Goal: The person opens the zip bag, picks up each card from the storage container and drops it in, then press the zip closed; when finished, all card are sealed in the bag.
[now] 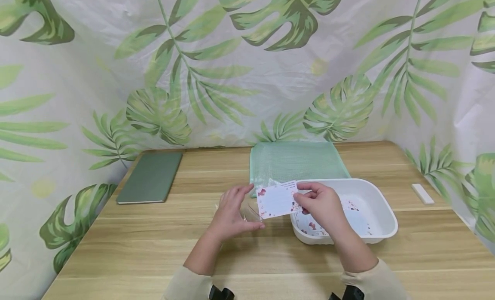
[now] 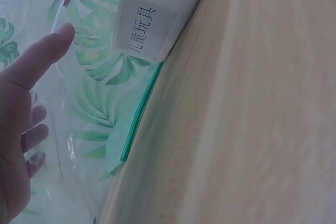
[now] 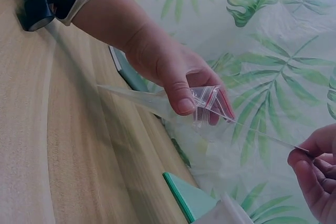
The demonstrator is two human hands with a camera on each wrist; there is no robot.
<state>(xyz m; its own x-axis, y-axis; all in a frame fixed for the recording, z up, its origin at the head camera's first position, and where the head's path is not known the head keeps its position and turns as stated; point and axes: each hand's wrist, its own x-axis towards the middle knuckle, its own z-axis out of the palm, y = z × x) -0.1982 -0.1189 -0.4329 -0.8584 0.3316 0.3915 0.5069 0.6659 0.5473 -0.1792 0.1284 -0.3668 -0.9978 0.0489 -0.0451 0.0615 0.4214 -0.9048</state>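
In the head view my right hand [image 1: 322,205] pinches a white card [image 1: 275,200] printed with small red and pink figures, by its right end. To its left, my left hand [image 1: 232,212] holds a clear zip bag [image 3: 206,98] with a red seal line; the right wrist view shows the thumb on the bag's mouth and the lower part hanging down. The card's left end meets the mouth of the bag; how far it is inside I cannot tell. Beneath the right hand stands a white plastic tub [image 1: 388,225], with similar printed cards [image 1: 357,214] lying inside.
Behind the tub lies a mint-green mesh pouch [image 1: 297,160]. A dark green notebook [image 1: 151,177] is at the back left of the wooden table [image 1: 135,257], and a small white bar [image 1: 423,194] at the right. A label [image 2: 147,30] is on the tub's side.
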